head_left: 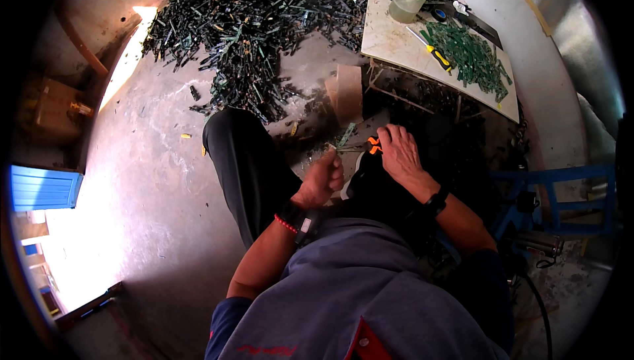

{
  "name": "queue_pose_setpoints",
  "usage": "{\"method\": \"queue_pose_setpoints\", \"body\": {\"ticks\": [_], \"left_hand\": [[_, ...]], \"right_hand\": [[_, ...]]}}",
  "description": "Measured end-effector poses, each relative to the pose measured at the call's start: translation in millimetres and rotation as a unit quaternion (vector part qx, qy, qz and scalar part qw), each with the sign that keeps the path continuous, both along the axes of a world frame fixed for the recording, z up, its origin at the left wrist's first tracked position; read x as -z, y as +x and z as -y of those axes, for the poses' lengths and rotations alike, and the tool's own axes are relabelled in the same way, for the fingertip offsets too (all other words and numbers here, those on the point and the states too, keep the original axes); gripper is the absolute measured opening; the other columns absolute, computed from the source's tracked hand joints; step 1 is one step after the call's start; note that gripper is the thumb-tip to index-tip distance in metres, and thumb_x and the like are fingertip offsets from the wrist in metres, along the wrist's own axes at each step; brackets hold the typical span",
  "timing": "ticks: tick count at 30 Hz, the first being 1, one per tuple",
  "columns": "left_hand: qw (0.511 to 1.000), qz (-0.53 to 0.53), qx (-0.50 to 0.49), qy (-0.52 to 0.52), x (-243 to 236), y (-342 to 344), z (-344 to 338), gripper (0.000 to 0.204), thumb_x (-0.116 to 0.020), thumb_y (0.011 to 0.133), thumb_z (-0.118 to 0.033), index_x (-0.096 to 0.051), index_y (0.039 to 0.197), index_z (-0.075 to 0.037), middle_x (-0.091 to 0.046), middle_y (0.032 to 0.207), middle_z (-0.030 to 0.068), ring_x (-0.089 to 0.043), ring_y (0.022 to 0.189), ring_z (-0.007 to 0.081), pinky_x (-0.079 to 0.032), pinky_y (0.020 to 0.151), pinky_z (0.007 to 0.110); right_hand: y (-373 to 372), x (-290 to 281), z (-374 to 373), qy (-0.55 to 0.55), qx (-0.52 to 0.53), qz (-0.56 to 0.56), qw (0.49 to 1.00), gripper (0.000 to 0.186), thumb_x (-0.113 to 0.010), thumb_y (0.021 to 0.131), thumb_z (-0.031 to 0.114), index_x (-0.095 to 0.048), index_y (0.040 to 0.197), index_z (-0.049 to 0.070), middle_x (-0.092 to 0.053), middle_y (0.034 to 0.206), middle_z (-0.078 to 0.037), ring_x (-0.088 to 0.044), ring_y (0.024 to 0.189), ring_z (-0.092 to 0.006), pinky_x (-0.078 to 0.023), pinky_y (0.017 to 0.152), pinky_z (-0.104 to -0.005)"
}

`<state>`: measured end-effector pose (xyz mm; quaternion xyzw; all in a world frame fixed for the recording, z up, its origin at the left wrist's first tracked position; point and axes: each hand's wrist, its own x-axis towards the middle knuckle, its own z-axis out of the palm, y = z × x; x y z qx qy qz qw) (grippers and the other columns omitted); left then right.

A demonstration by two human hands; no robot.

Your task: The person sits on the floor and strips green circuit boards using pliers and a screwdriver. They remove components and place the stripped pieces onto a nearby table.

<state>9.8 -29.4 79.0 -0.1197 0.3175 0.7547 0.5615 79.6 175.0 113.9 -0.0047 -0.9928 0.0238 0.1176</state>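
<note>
My left hand (pixel 322 178) is closed in front of my lap, a red beaded bracelet and a dark band at its wrist. From its fingertips rises a narrow green circuit board strip (pixel 346 135). To the right, my right hand (pixel 401 154) is closed around an orange-handled tool (pixel 374 144). A thin shaft seems to run from the orange part toward the left fingertips; the tool's exact kind is not clear. Much of the handle is hidden by the right fingers.
A large heap of dark strips (pixel 264 16) covers the floor ahead. The low table (pixel 386 39) bears green circuit board strips (pixel 469 59), a yellow-black screwdriver (pixel 438 56) and a cloudy plastic cup (pixel 405 4). Cardboard (pixel 347 94) stands beside it. A blue frame (pixel 568 175) is at right.
</note>
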Motion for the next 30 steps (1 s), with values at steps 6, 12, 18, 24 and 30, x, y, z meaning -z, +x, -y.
{"method": "queue_pose_setpoints", "body": {"ticks": [6,12,18,24,30], "left_hand": [[1.0,-0.005,0.003,0.001,0,1,0,0.032,-0.041,0.096,-0.04,-0.041,0.078,-0.013,-0.034,0.058,-0.0014,-0.028,0.046,0.0104,-0.024,0.043,0.024],[1.0,-0.027,-0.001,-0.014,-1,2,-1,0.033,-0.041,0.096,-0.04,-0.041,0.078,-0.013,-0.034,0.058,-0.0015,-0.028,0.047,0.0098,-0.024,0.044,0.023],[0.998,-0.042,-0.02,-0.047,0,1,-1,0.033,-0.042,0.096,-0.04,-0.041,0.077,-0.012,-0.034,0.059,-0.002,-0.029,0.048,0.0093,-0.024,0.044,0.023],[0.967,-0.2,-0.019,-0.158,-9,3,0,0.035,-0.04,0.096,-0.037,-0.042,0.074,-0.01,-0.036,0.058,-0.0005,-0.031,0.047,0.0096,-0.025,0.044,0.025],[0.967,-0.22,0.008,-0.127,18,3,2,0.039,-0.039,0.096,-0.038,-0.043,0.071,-0.008,-0.04,0.058,0.001,-0.035,0.048,0.0105,-0.028,0.044,0.026]], "right_hand": [[1,0,-2,0.003,-0.003,0.045,0.999,0.015,-0.049,0.08,0.006,-0.053,0.094,0.003,-0.053,0.093,-0.013,-0.053,0.09,-0.028,-0.043,0.078,-0.0381],[-2,-11,-6,0.033,-0.09,0.015,0.995,0.015,-0.058,0.076,0.013,-0.052,0.086,0.003,-0.053,0.085,-0.014,-0.052,0.087,-0.029,-0.042,0.078,-0.0389],[1,-11,10,-0.162,0.018,0.302,0.939,0.025,-0.059,0.078,0.02,-0.054,0.09,0.0,-0.061,0.081,-0.019,-0.06,0.079,-0.0361,-0.046,0.069,-0.043],[12,12,18,-0.588,0.14,0.521,0.603,0.018,-0.051,0.075,0.013,-0.056,0.087,0.0,-0.059,0.072,-0.01,-0.056,0.059,-0.0218,-0.044,0.053,-0.033],[26,-38,40,-0.836,0.029,0.441,0.325,0.016,-0.048,0.074,0.011,-0.053,0.085,0.001,-0.055,0.07,-0.01,-0.053,0.056,-0.0183,-0.043,0.051,-0.0296]]}}
